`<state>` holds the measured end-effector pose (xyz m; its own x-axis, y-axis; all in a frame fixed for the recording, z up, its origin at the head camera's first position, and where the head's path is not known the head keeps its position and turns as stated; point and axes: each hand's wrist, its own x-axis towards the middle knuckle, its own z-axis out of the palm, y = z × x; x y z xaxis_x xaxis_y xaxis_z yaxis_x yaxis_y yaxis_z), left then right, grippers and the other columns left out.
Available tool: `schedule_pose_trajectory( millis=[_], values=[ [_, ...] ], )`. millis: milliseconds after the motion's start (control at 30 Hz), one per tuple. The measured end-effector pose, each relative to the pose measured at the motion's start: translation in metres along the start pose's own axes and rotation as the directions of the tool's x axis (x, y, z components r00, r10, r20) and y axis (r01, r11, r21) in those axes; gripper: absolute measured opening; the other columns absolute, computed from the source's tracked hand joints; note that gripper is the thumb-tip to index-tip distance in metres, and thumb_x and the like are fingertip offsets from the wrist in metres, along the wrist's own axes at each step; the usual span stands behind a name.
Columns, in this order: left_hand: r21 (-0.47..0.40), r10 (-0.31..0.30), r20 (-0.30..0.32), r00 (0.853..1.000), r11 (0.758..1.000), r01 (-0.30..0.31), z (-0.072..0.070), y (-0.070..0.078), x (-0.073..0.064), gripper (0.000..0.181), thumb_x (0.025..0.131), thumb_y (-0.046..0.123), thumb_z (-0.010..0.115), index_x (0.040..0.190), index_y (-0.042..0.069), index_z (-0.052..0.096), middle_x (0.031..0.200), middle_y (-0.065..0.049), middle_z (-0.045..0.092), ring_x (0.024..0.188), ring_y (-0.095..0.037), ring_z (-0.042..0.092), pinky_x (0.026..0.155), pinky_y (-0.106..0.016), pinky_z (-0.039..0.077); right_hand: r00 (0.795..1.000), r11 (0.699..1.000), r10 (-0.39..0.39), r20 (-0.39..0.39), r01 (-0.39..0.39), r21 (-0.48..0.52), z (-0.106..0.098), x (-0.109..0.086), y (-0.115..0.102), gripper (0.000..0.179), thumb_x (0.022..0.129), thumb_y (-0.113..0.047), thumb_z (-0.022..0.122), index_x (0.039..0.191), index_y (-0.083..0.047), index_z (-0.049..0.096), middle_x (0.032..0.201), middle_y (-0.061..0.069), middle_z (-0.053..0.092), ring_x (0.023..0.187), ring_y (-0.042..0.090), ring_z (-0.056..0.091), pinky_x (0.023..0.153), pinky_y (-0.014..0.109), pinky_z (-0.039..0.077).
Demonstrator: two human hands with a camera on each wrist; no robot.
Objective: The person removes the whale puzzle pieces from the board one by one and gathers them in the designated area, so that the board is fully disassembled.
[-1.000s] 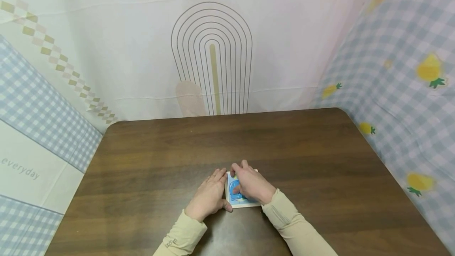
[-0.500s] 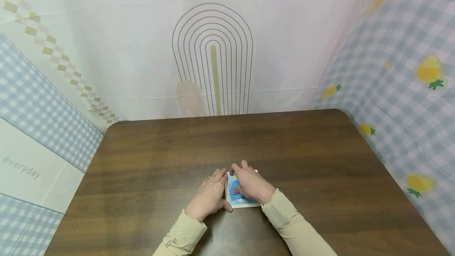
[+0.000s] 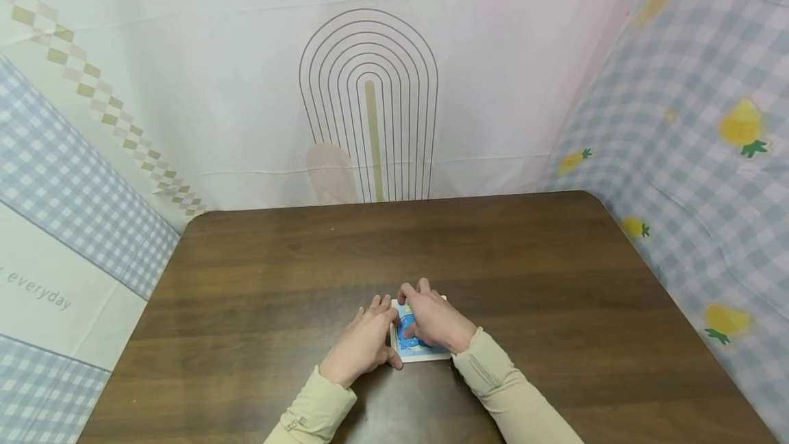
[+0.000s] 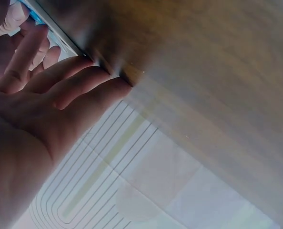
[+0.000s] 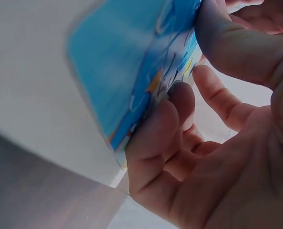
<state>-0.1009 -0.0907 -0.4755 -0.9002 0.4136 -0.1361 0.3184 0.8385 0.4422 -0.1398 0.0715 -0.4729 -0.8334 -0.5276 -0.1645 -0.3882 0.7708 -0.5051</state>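
A small flat jigsaw puzzle with a blue picture and a pale border lies on the brown table, partly covered by both hands. My left hand rests along its left side, fingers extended, thumb at the near left corner and index fingertip over the picture's edge. My right hand lies across the puzzle with curled fingers, its thumb on the blue picture. In the right wrist view, the fingertips touch the picture, where lines between pieces show. Whether they pinch one piece is hidden.
The brown wooden table extends around the hands on all sides. A white printed cloth hangs behind its far edge. A checked cloth with yellow fruit prints hangs at the right, another checked cloth at the left.
My left index finger has bent and shifted right onto the puzzle's edge, and the other left fingers have spread a little. My right hand stays almost still on the puzzle.
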Motion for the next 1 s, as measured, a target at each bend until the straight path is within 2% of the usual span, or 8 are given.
schedule_pose_trajectory(
  millis=[233, 500, 700, 800, 1000],
  values=[
    [0.002, 0.018, 0.010, 1.000, 1.000, -0.018, -0.0015, -0.0001, -0.0014, 0.046, 0.063, 0.032, 0.090, 0.097, 0.011, 0.068, 0.146, -0.029, 0.039, 0.137, -0.043, 0.034, 0.105, -0.062, 0.031, 0.999, 0.999, 0.032, 0.000, -0.032, 0.017, 0.0002, 0.0000, -0.0026, 0.040, 0.081, -0.012, 0.079, 0.109, -0.012, 0.051, 0.096, 0.008, 0.040, 0.072, 0.020, 0.047, 0.063, 0.031, 0.044],
    [0.020, 0.028, 0.001, 1.000, 0.999, -0.028, -0.0011, 0.0009, -0.0026, 0.045, 0.063, 0.032, 0.090, 0.094, 0.010, 0.067, 0.144, -0.029, 0.041, 0.135, -0.045, 0.037, 0.102, -0.063, 0.035, 0.999, 0.997, 0.036, -0.032, -0.034, 0.069, 0.0041, -0.0023, -0.0034, 0.041, 0.079, -0.004, 0.079, 0.109, -0.011, 0.051, 0.096, 0.008, 0.038, 0.073, 0.020, 0.048, 0.060, 0.028, 0.044],
    [0.025, 0.029, -0.003, 1.000, 0.999, -0.029, -0.0022, 0.0016, -0.0026, 0.045, 0.063, 0.033, 0.090, 0.094, 0.010, 0.067, 0.144, -0.028, 0.042, 0.135, -0.045, 0.037, 0.101, -0.064, 0.035, 0.999, 0.992, 0.041, -0.001, -0.040, 0.117, 0.0037, 0.0005, -0.0019, 0.042, 0.081, -0.003, 0.077, 0.110, -0.011, 0.048, 0.098, 0.008, 0.037, 0.070, 0.019, 0.049, 0.058, 0.027, 0.043],
    [0.025, 0.027, -0.003, 1.000, 0.999, -0.027, -0.0023, 0.0013, -0.0028, 0.045, 0.063, 0.033, 0.090, 0.094, 0.010, 0.067, 0.144, -0.029, 0.042, 0.135, -0.045, 0.037, 0.101, -0.064, 0.035, 1.000, 0.992, 0.027, 0.012, -0.028, 0.121, 0.0027, 0.0011, -0.0009, 0.041, 0.082, -0.005, 0.077, 0.110, -0.012, 0.047, 0.100, 0.007, 0.037, 0.069, 0.018, 0.051, 0.059, 0.026, 0.044],
    [0.033, 0.025, -0.003, 1.000, 0.999, -0.025, -0.0015, 0.0009, -0.0025, 0.045, 0.063, 0.033, 0.090, 0.094, 0.011, 0.066, 0.144, -0.029, 0.042, 0.135, -0.044, 0.037, 0.101, -0.063, 0.035, 1.000, 0.996, -0.029, 0.002, 0.029, 0.081, 0.0017, -0.0010, 0.0012, 0.043, 0.081, -0.008, 0.078, 0.113, -0.013, 0.050, 0.104, 0.005, 0.044, 0.078, 0.015, 0.052, 0.068, 0.027, 0.046]
  ],
)
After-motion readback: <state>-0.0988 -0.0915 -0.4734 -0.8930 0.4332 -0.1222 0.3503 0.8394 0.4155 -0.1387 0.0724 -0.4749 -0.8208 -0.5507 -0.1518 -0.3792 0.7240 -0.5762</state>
